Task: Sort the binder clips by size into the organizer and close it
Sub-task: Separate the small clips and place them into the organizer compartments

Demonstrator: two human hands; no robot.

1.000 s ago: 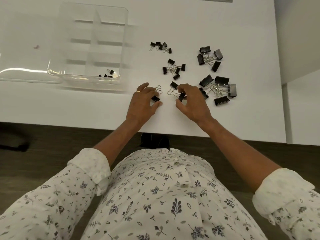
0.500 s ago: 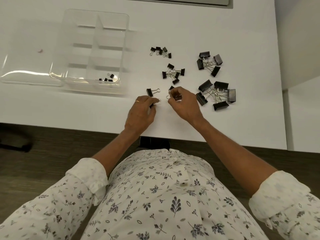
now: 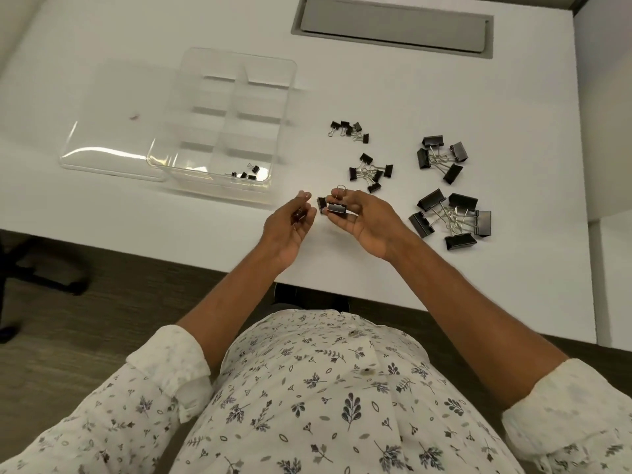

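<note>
White desk top (image 3: 410, 80) filling most of the view, grey rectangular cable hatch (image 3: 391, 27) recessed along its far edge, dark wood-grain floor (image 3: 113, 316) below the near edge, black chair base (image 3: 30, 268) at left, pale partition (image 3: 605, 97) at right

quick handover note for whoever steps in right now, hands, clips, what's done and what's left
Right hand: holds a medium binder clip, a second one beside it.
Left hand: curled, something small inside, unclear what.
Organizer: open, lid flat beside it; only a few tiny clips in the near right compartment.
On the table: four piles, small, medium, larger, largest.
Left: sort the rest, close lid.
</note>
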